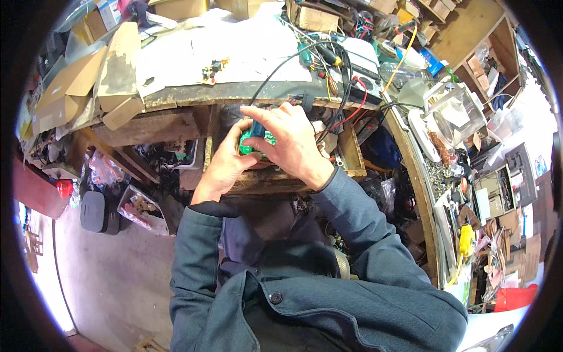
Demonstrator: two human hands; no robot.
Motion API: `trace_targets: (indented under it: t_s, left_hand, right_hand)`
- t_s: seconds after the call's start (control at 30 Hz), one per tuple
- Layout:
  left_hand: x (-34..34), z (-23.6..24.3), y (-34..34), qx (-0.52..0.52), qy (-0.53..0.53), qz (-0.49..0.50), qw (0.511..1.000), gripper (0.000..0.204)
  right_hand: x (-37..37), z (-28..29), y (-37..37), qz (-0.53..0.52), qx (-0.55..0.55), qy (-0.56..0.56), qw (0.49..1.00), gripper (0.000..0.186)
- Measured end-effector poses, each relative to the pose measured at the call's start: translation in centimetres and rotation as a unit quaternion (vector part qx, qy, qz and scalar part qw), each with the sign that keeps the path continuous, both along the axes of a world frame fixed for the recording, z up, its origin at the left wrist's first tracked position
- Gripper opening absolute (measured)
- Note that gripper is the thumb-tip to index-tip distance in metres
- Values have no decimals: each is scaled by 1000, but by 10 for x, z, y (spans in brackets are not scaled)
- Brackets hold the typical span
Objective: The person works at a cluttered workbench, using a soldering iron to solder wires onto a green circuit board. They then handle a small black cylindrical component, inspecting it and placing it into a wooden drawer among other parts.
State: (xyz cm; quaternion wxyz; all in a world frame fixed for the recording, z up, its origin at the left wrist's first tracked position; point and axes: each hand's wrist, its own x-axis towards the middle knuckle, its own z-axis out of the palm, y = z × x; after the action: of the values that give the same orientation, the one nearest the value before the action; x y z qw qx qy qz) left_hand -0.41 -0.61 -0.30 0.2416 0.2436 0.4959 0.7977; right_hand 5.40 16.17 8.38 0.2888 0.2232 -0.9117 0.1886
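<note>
Over the open wooden drawer [352, 149], my two hands meet around a small green circuit board [246, 146]. My left hand [226, 164] grips the board from its left and near side, the thumb along its lower edge. My right hand [291, 141] comes over the board from the right. Its thumb and fingers close on a dark blue-green, handle-like piece [257, 128] that stands against the board. A black cable [275, 69] runs from near the fingertips up over the bench; where it ends is hidden. The board's right part is covered by my right hand.
The worn bench [182, 94] carries white sheets and a small yellow-and-black part [215, 71]. Black and red leads [362, 91] hang into the drawer on the right. Cardboard boxes [70, 88] crowd the left; a cluttered side bench [431, 211] runs along my right.
</note>
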Motion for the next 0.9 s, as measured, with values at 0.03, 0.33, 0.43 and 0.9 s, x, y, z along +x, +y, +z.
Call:
trace_targets:
  t_s: [0.03,0.33,0.43,0.9]
  left_hand:
    - [1,1,1,-3,2,0,1000,69]
    - [2,4,-2,-3,-13,-5,1000,73]
    - [3,7,0,-1,-34,-15,999,73]
    - [9,23,-4,-49,14,-6,999,69]
  right_hand:
    - [0,1,0,2,0,-3,1000,61]
    - [-2,-2,3,-3,14,1,1000,57]
    - [-3,-5,6,46,-91,-52,993,55]
    - [-99,27,87,-185,40,-17,982,19]
